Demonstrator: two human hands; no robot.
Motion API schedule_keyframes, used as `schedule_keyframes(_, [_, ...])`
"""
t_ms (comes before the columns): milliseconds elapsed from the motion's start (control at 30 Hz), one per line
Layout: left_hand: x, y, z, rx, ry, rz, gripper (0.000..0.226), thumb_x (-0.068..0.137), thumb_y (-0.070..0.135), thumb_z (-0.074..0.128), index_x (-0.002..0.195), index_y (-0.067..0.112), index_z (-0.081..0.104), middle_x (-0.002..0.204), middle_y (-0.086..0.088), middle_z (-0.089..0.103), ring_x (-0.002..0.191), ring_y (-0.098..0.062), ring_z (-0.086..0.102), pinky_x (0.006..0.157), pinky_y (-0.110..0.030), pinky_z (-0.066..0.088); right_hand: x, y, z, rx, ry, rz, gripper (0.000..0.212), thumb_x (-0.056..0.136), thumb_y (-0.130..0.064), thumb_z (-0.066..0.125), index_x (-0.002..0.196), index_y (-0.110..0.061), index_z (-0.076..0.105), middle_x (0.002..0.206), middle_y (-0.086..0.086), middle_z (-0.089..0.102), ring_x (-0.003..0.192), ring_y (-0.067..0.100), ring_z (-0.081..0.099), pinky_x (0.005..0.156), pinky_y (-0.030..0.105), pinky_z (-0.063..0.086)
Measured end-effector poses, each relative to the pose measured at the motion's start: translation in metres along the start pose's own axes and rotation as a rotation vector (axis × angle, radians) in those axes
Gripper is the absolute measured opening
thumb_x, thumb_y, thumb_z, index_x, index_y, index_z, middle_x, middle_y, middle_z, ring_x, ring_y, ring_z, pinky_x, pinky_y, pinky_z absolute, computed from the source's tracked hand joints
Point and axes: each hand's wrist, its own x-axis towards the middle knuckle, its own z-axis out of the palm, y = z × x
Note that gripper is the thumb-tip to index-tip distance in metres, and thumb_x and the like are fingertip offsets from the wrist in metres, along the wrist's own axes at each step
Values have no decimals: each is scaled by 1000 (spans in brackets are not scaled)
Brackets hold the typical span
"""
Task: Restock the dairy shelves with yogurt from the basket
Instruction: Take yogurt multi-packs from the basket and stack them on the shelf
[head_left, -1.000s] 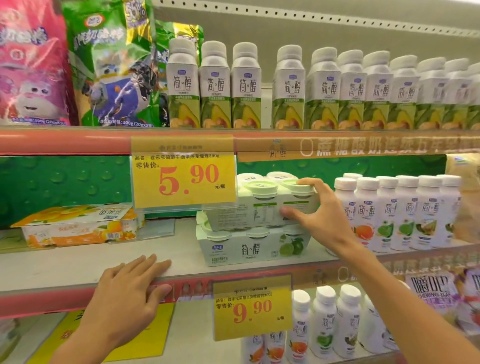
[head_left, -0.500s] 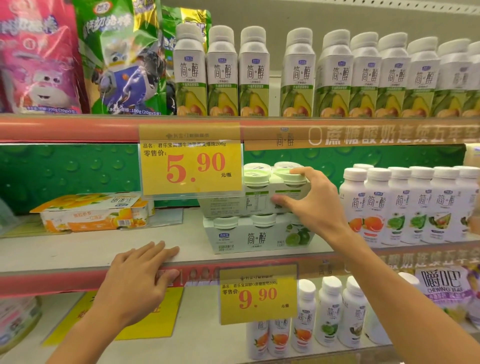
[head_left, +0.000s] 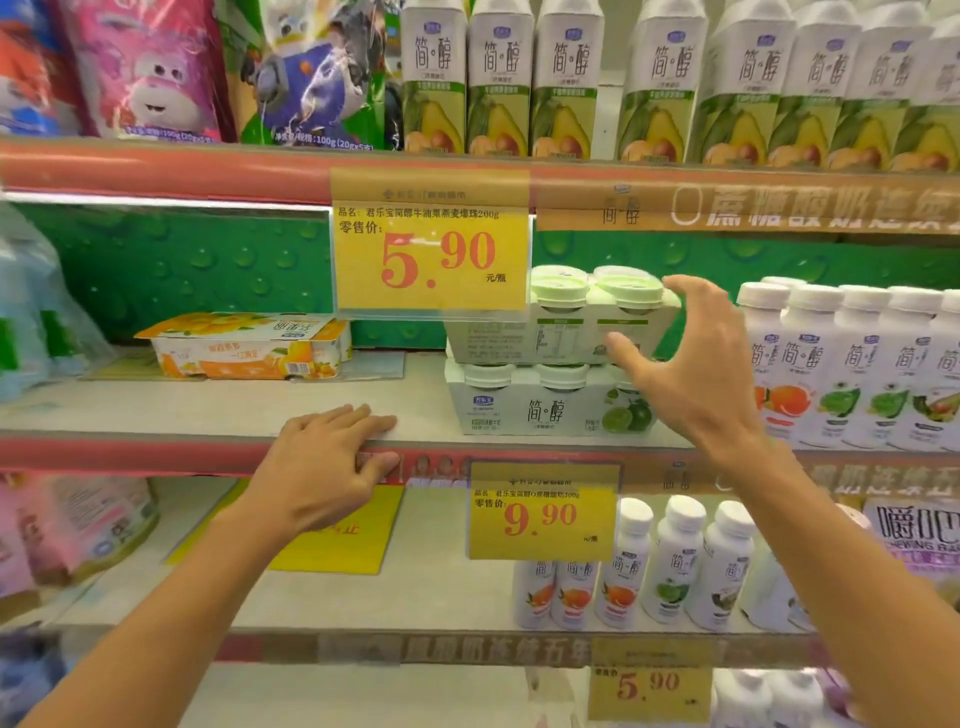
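Two white-and-green yogurt multipacks are stacked on the middle shelf (head_left: 218, 410). The upper pack (head_left: 566, 325) lies on the lower pack (head_left: 540, 405), which shows a lime picture. My right hand (head_left: 691, 374) hovers just in front of the upper pack's right end, fingers spread and thumb apart, holding nothing. My left hand (head_left: 322, 467) rests flat on the shelf's red front edge, to the left of the packs. The basket is out of view.
An orange yogurt multipack (head_left: 244, 345) lies at the left of the middle shelf. White drink bottles (head_left: 852, 364) stand right of the stack. Avocado bottles (head_left: 566, 78) and snack bags (head_left: 150, 67) fill the top shelf. Yellow price tags (head_left: 431, 254) hang from the shelf edges.
My right hand has let go of the upper pack and drawn back, fingers spread. The view has moved closer to the shelf. My left hand stays on the shelf edge.
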Motion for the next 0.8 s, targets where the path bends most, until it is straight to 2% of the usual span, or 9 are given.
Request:
schedule_keyframes(67, [3,3,-3,-4,3,-10,70,85,66,23,148,40,38,158,4,37,147,-16,30,117,-42,24,-12,-3,-5,7,89,-15,50,86,-43,70,119,-10,53,116,9,55,110,27,48,98,35,38])
schedule_keyframes(100, [2,6,-5,-2,5,-20,68,86,64,25,147,38,40,157,2,39,145,-17,32,115,-43,25,-19,-7,-7,11,83,-21,44,87,-43,67,114,-10,55,111,8,56,106,27,49,95,36,39])
schedule_keyframes(167, [-2,14,-8,-2,30,-37,63,92,62,30,145,33,45,152,-1,46,141,-21,39,112,-43,28,-31,-14,-10,25,-11,-33,37,89,-44,61,108,-14,58,106,4,59,102,25,53,91,37,43])
schedule_keyframes(267, [-12,29,-13,-100,108,-63,57,96,59,40,140,25,52,145,-3,53,134,-24,46,109,-43,31,-52,-30,-9,172,-196,3,35,90,-47,63,109,-18,60,103,-3,64,96,17,60,84,37,52])
schedule_keyframes(367, [-39,42,-17,-324,239,-121,55,93,56,44,134,23,58,136,-2,61,125,-23,53,107,-42,40,-76,-47,-5,258,-331,17,40,90,-51,64,116,-20,60,108,-6,65,101,13,62,89,37,54])
schedule_keyframes(467, [-84,44,-12,-497,290,-205,49,95,53,46,132,26,59,131,1,63,120,-18,56,105,-39,42,-103,-61,5,320,-442,21,43,91,-53,63,121,-23,60,115,-6,67,107,11,63,94,40,54])
schedule_keyframes(667, [-218,17,20,-795,278,-522,49,99,51,47,144,32,48,146,9,50,131,-7,46,107,-32,38,-186,-94,32,462,-720,-3,49,91,-53,64,130,-23,58,126,-2,65,117,13,59,99,45,50])
schedule_keyframes(733, [-269,10,28,-892,330,-631,48,98,50,49,142,33,48,145,13,49,128,2,46,105,-21,35,-217,-113,37,520,-808,-5,56,89,-63,59,131,-26,57,125,-6,63,118,12,58,100,44,50])
schedule_keyframes(800, [-319,7,31,-934,395,-709,40,92,52,49,131,43,53,133,23,54,117,20,47,96,-6,35,-250,-139,41,581,-894,-12,59,86,-64,57,132,-28,57,124,-14,59,118,7,56,101,38,48])
